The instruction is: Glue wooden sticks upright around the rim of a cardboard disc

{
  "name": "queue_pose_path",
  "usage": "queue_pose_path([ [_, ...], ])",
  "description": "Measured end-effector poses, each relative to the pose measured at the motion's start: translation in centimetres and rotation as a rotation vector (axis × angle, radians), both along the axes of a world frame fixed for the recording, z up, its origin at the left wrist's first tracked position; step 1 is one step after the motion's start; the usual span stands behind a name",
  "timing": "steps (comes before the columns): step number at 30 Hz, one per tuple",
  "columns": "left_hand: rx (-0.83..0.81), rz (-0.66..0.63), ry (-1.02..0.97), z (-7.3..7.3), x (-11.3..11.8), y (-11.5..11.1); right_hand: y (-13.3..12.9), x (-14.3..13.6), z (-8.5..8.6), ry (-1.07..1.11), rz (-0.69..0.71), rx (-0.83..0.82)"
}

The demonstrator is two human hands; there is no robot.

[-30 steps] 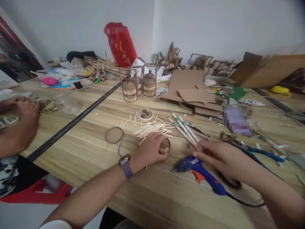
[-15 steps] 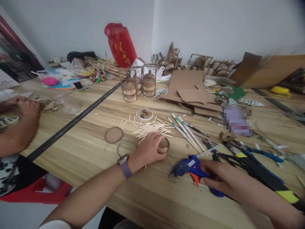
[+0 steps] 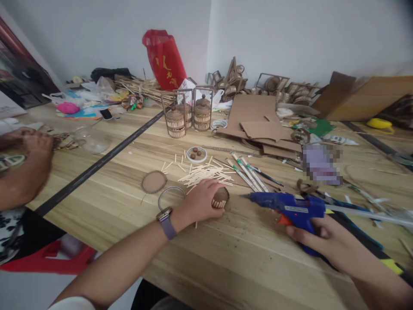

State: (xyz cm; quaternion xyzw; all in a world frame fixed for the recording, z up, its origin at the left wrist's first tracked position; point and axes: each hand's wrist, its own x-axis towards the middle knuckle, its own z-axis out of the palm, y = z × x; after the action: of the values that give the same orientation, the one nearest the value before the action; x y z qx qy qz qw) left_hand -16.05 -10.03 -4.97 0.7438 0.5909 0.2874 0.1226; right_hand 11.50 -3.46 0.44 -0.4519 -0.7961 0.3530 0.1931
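My left hand (image 3: 202, 200) is closed around a small round basket (image 3: 220, 199) with a brown rim and short pale sticks along its side; my fingers hide its left part. My right hand (image 3: 325, 239) grips a blue hot glue gun (image 3: 295, 209) with an orange trigger, its nozzle pointing left toward the basket but apart from it. A clear glue stick (image 3: 364, 209) juts from the gun's back. Beyond my left hand lies a pile of short wooden sticks (image 3: 206, 173). A grey ring (image 3: 171, 196) and a cardboard disc with a braided edge (image 3: 154, 182) lie to its left.
Finished lidded baskets in frames (image 3: 176, 122) stand farther back, near cardboard sheets (image 3: 251, 112). Pliers and cutters lie under and behind the glue gun. A white dish (image 3: 197, 154) holds several brown beads. At far left, another person's hands (image 3: 35, 146) work beside a clear plastic container (image 3: 93, 140).
My right hand has lifted the glue gun and swung it up and to the right, its nozzle now level toward the basket. My left hand has stayed almost in place.
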Motion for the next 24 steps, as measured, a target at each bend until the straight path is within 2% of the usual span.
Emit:
queue_pose_path([
  [4,-0.009,-0.03,0.009,0.1,-0.3,0.0,-0.4,-0.8,-2.3,0.081,0.018,-0.196],
  [8,0.0,-0.041,0.005,-0.1,-0.4,0.1,-0.8,-1.8,-3.6,0.102,0.002,-0.197],
  [16,-0.005,-0.043,0.007,0.2,-0.3,0.1,-0.8,-2.2,-3.6,0.01,0.203,-0.086],
  [24,-0.004,-0.04,0.004,0.2,-0.3,0.0,-1.4,-2.7,-3.6,-0.07,0.219,0.014],
])
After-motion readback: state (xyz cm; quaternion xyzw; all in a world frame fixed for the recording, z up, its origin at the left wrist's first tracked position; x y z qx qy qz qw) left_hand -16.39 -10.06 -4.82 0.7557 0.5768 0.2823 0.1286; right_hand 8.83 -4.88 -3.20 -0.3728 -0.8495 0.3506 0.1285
